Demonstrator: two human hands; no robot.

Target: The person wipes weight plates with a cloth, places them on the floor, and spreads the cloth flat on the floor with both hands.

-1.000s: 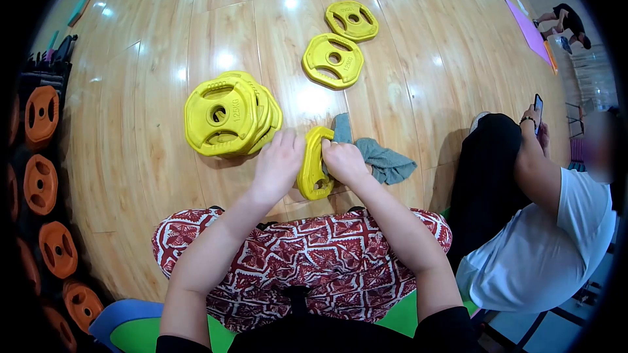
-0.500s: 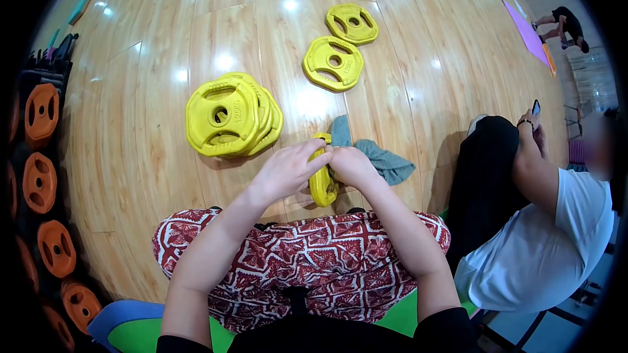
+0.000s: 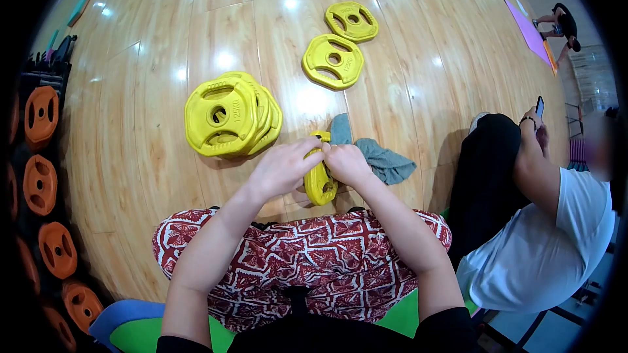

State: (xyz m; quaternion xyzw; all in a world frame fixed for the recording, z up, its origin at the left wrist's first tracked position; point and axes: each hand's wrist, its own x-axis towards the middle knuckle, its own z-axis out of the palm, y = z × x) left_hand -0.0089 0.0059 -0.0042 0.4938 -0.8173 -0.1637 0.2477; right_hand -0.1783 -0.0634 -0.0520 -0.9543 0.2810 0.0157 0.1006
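A yellow weight plate (image 3: 320, 186) is held tilted on its edge just above my lap, its upper part covered by my fingers. My left hand (image 3: 284, 167) is closed over the plate's left side. Against the plate's right side is my right hand (image 3: 347, 162), fingers curled together at the middle of the plate; whatever they pinch is hidden. Behind that hand a grey-green cloth (image 3: 387, 161) lies crumpled on the floor. To the left stands a stack of yellow weight plates (image 3: 222, 116), the top one marked 1.25KG.
Two more yellow plates (image 3: 332, 61) lie farther out on the wooden floor. Orange plates (image 3: 40, 184) hang on a rack at the left. At my right sits a person (image 3: 543, 235) holding a phone (image 3: 540, 106). Another person (image 3: 564, 26) bends near a purple mat (image 3: 526, 31).
The plate has turned a little, so more of its face shows. Both hands have shifted slightly left with it. The far person has bent lower.
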